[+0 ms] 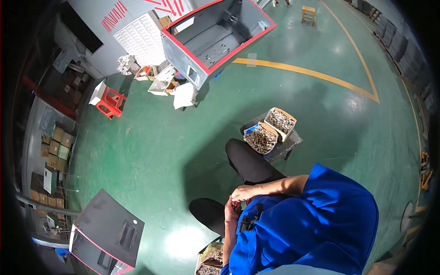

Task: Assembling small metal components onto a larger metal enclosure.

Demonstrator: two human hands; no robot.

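Observation:
My right hand (243, 193) and my left hand (232, 210) meet above my lap, close to the blue top I wear. The fingers of both are bent and pressed together. Whatever they hold, if anything, is too small or too hidden to make out. Beyond my right knee, two boxes of small metallic parts stand on a low grey stool (293, 141): a blue-and-tan box (275, 151) and a whitish box (286, 136). By my left forearm, at the lower edge, an open container (200, 263) lined with plastic holds more small parts.
A large grey metal cabinet shell (183, 55) with red edging stands at the top. Another grey cabinet (103, 220) is at lower left. A red stool (110, 101), a white-covered stool (185, 95), stacked cartons (57, 149) and a wooden stool (308, 15) stand around the green floor.

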